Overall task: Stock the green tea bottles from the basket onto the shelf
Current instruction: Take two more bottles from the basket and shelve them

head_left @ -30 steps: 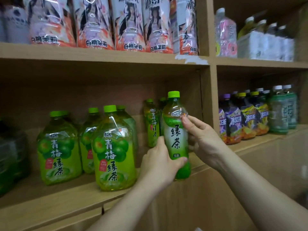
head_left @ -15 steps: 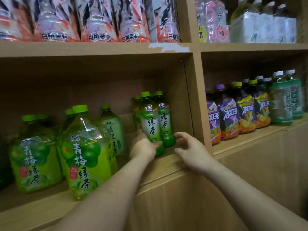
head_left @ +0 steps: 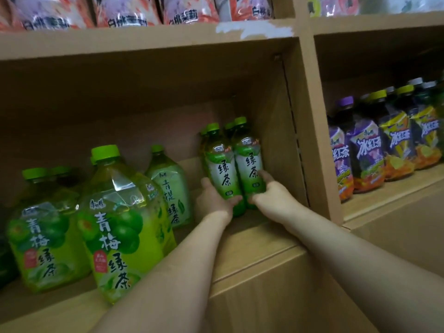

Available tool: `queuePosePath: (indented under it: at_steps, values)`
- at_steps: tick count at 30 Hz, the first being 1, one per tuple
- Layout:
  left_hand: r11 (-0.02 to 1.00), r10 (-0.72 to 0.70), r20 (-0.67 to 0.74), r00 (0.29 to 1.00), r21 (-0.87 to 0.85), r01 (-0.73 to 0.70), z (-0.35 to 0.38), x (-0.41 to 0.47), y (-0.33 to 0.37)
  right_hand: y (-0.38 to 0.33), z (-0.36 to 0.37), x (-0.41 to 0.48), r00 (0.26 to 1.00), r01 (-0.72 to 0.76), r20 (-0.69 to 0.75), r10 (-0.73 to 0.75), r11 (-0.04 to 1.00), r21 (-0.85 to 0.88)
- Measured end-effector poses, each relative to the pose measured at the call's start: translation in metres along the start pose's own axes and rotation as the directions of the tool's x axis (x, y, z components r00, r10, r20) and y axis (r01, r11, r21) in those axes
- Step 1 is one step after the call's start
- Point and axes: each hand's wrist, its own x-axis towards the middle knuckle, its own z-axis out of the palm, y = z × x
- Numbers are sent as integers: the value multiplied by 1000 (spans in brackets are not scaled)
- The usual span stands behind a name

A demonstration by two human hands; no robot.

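Since the two green tea bottles (head_left: 236,164) stand upright and touching on the shelf (head_left: 252,239), just left of the wooden divider (head_left: 312,140), each hand takes one. The left hand (head_left: 213,200) curls round the lower body of the far bottle (head_left: 222,174), and the right hand (head_left: 274,200) wraps the base of the near bottle (head_left: 249,162). Such low grips probably serve to slide both back squarely, labels forward, against the green caps (head_left: 229,126) behind. Plum tea jugs (head_left: 120,224) stand well left of the divider. No basket shows.
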Motion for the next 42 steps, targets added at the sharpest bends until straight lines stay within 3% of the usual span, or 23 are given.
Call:
queuePosePath:
  at_steps: [7,11,14,17,20,22,24,26,27,31,36,37,38,39,40,41,42]
  values:
    - [997,-49,-46,998,-66,46,-9,-8,11,-19,-11,-27,999,-42,24,38,984,171]
    - [966,243,-158,957,-49,-253,-37,-47,44,-41,-23,-55,995,-88,11,95,857,508]
    - [844,508,-173,844,-98,-528,-75,-86,61,-59,-22,-80,996,-73,91,19,763,642]
    - [661,715,-269,646,-43,-749,-133,-117,48,-82,-11,-101,939,-124,313,-141,712,691]
    - [616,766,-373,524,191,-765,-181,-125,9,-98,15,-109,890,-133,426,-163,801,584]
    - [706,700,-422,576,289,-647,-204,-119,-22,-108,39,-116,891,-107,437,-126,876,470]
    - [841,538,-392,746,197,-503,-219,-108,-49,-115,59,-120,917,-29,381,-117,934,357]
    - [936,337,-205,919,-36,-351,-224,-100,-67,-120,73,-121,941,85,292,-171,954,287]
    - [952,273,-98,957,-118,-283,-224,-98,-74,-122,79,-122,946,158,244,-213,961,228]
    - [938,283,5,959,-208,-276,-221,-90,-92,-126,105,-130,906,422,133,-403,886,-193]
    - [870,319,238,917,-458,-183,-227,-79,-93,-120,125,-120,955,272,23,-294,846,-459]
    - [881,349,220,911,-408,-239,-229,-76,-94,-118,127,-116,956,253,-10,-293,841,-478]
    - [901,400,147,905,-245,-358,-233,-71,-96,-117,127,-113,957,234,-34,-287,841,-487]
    - [882,469,31,883,23,-470,-237,-64,-99,-115,127,-109,961,216,-48,-274,843,-492]
    - [796,567,-68,821,304,-524,-242,-57,-102,-113,126,-104,965,195,-54,-255,846,-497]
    - [711,623,-101,776,487,-508,-245,-50,-107,-111,125,-98,970,174,-64,-236,849,-499]
    - [676,612,-91,786,577,-459,-248,-43,-111,-109,124,-92,972,155,-76,-222,852,-499]
